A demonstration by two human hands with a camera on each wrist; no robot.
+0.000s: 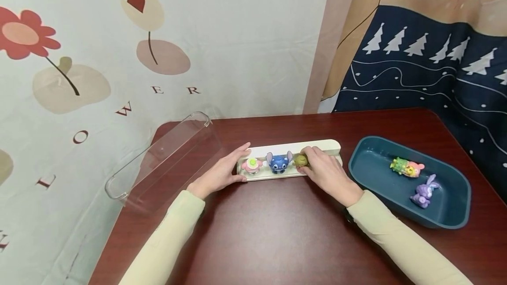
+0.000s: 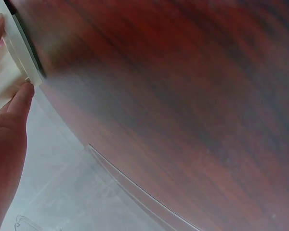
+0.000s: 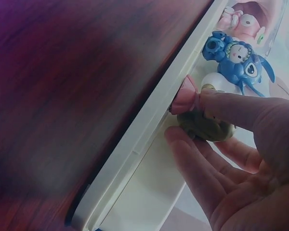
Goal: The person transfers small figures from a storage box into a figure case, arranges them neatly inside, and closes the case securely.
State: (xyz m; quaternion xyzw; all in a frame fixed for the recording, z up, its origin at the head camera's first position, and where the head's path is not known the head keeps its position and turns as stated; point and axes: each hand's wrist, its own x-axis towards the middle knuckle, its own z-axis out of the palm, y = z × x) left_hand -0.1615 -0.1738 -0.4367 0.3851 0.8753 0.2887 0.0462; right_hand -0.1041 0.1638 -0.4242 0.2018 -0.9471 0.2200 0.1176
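Observation:
My right hand [image 1: 326, 171] pinches an olive-green figurine [image 3: 207, 126] with a pink part, low over the right half of a long cream-white display base [image 1: 273, 178]. To its left on the base stand a blue long-eared figurine [image 1: 279, 164] and a pink figurine with a green top [image 1: 252, 165]. At the base's left end, my left hand [image 1: 218, 173] grips it, thumb at the front edge and fingers at the back. In the left wrist view only part of that hand [image 2: 7, 144] shows, against the end of the base.
A clear plastic cover [image 1: 158, 162] lies slantwise at the table's left. On the right a dark teal bin [image 1: 376, 188] holds a green-and-pink figurine [image 1: 407, 167] and a purple rabbit-eared figurine [image 1: 424, 192]. Printed cloths hang behind the dark red wooden table [image 1: 253, 232].

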